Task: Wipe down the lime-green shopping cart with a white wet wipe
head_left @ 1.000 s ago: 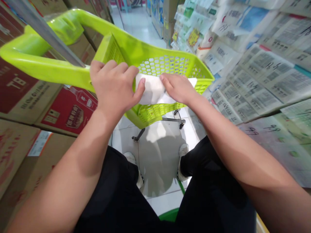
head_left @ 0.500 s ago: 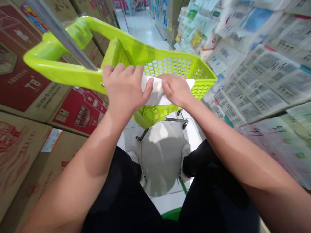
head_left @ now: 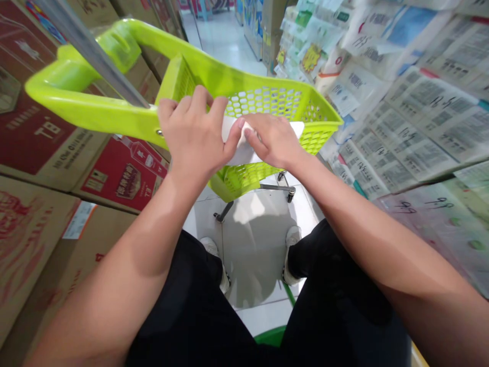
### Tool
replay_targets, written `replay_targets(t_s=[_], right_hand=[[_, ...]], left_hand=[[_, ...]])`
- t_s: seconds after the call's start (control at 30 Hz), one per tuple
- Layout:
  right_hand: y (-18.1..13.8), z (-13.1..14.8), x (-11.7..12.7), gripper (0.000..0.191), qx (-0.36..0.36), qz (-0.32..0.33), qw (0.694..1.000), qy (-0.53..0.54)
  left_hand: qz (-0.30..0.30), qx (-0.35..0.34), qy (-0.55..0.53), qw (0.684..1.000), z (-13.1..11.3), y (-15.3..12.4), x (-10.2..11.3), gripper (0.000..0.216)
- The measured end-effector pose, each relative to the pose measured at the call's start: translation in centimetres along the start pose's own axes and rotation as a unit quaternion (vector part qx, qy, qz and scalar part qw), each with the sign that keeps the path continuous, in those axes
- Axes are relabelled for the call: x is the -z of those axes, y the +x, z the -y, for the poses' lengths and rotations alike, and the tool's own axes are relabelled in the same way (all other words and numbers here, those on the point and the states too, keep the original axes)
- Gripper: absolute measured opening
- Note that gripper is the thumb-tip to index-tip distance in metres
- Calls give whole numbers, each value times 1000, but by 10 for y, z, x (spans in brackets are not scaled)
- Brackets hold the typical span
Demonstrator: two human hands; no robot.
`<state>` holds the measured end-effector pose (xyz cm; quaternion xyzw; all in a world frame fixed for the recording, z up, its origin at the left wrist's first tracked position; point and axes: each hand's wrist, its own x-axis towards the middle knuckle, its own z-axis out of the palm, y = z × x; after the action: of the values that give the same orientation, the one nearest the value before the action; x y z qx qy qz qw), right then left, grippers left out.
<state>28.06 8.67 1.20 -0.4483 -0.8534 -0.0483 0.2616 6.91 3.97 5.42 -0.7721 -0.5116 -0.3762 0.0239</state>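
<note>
While the left hand steadies, the right minds the sheet

As I see it from here, someone sits with a lime-green cart [head_left: 233, 81] drawn up at their knees, both hands at its near side wall. The left hand [head_left: 193, 130] is half closed, fingers bent over the rim and thumb stretched onto a white sheet [head_left: 244, 153]; whether it pinches the sheet too, I can't tell. The right hand [head_left: 273, 137] is curled over the sheet against the wall, thumb near the other thumb, fingertips hidden from me. The sheet, cloth or paper, lies over that wall, showing between the hands and past the right knuckles.

I'd judge the step in hand to be pressing or rubbing the sheet along the rim. Any further stroke would call for a steady left hold, since the cart stands on casters [head_left: 219, 217], and enough grip from the right that the sheet doesn't slip into the basket. A grey pole [head_left: 101, 66] crosses by the handle [head_left: 42, 94], so a pass towards that end would need care. Cartons [head_left: 130, 173] crowd the left, wrapped packs [head_left: 412, 112] the right.
</note>
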Motion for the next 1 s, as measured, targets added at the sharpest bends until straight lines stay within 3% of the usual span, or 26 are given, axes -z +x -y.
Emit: replay_targets(t_s=[0.13,0.2,0.27,0.4,0.5,0.67,0.73,0.8,0.87,1.0], right_hand=[[2,-49,0,87,-100,4,995,-17],[3,-55,0,89,-131,-13,991,-26],[5,-36,0,84,-117,-18,993,-22],[17,28,1,71,-28,-24,999,16],[23,40,3,70,-24,-17,1000,0],[13,-24,5,78,-112,3,993,-44],[8,-48,5,83,-140,1,989,-54],[5,-54,5,84,-143,1,988,-51],[6,-38,6,80,-125,2,991,-37],[15,25,7,61,-28,-6,999,33]], left_hand=[[5,-13,88,996,-3,-3,1,84],[-7,-17,138,990,-8,-1,-3,98],[-11,-7,131,991,-14,1,-8,104],[13,-7,101,995,-24,4,-14,114],[33,-37,136,989,-27,3,-7,115],[-36,-45,123,991,-22,-3,13,83],[-29,-35,65,997,-19,-5,13,73],[-4,-26,22,999,-16,-6,9,73],[-3,-21,2,1000,-16,-6,2,81],[-4,-31,41,999,-21,-2,-4,100]])
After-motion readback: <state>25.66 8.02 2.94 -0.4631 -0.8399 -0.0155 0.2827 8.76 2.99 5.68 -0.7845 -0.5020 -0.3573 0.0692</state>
